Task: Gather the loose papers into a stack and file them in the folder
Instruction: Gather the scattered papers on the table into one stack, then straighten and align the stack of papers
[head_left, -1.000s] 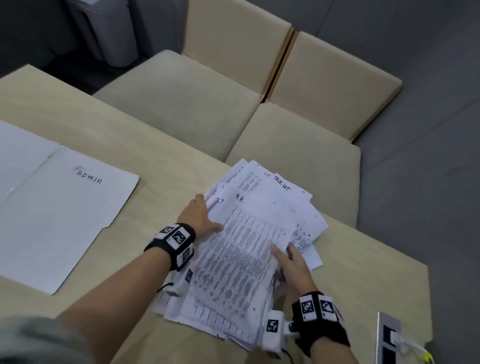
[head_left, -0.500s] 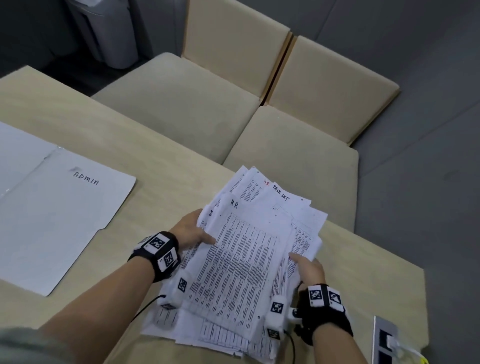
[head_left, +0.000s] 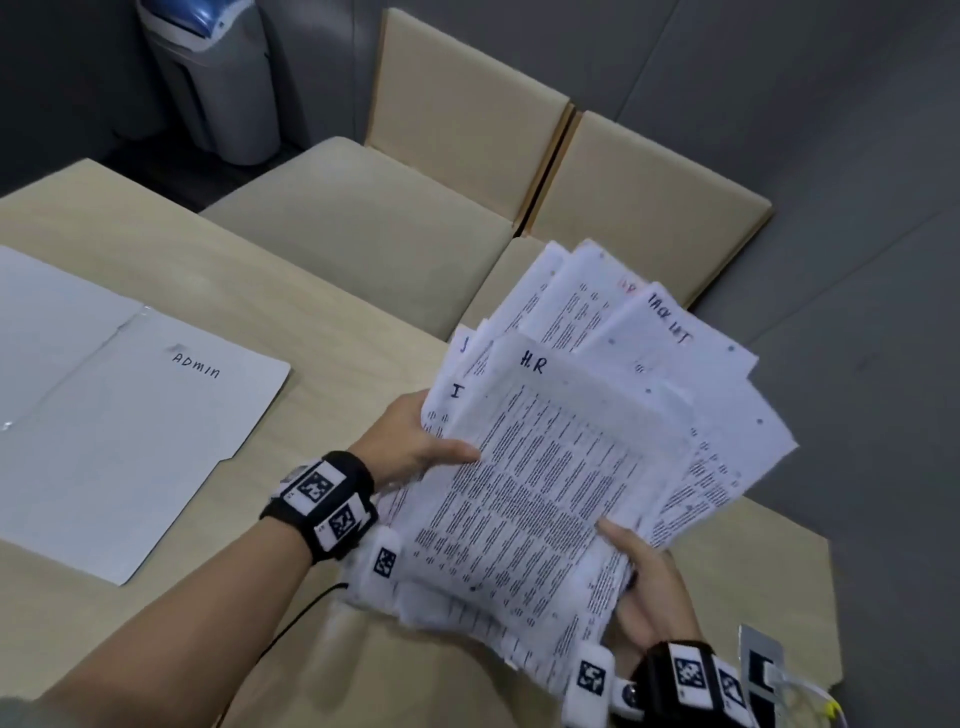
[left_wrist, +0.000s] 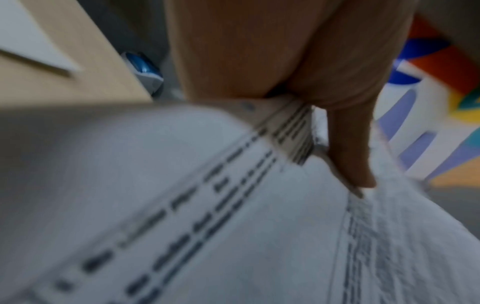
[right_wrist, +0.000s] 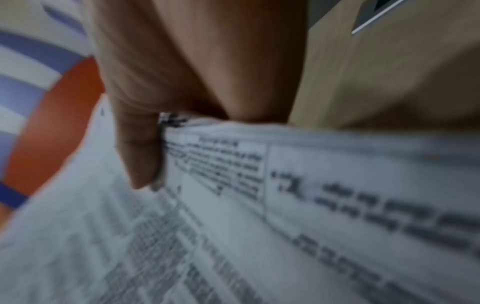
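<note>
White papers (head_left: 561, 467), still fanned unevenly, are held above the table (head_left: 322, 291) with your left hand (head_left: 410, 447) and right hand (head_left: 649, 587) pinching opposite edges; squaring and filing into the open folder (head_left: 119, 431) at your left remain.

Head view: dim, flat indoor light, cool grey cast; no single source evident. Soft shadow on the table (head_left: 218, 270) under the lifted papers (head_left: 545, 478). Printed text legible mid-frame, near sheet edges smeared. Straight lines bow toward the frame edges, wide-angle distortion. Mild compression noise throughout.
Left wrist view: heavy motion blur; text lines streak into dashes, thumb (left_wrist: 348, 148) soft, background colours smeared.
Right wrist view: likewise blurred, thumb (right_wrist: 140, 148) unsharp, print partly readable only near centre, edges stretched
</note>
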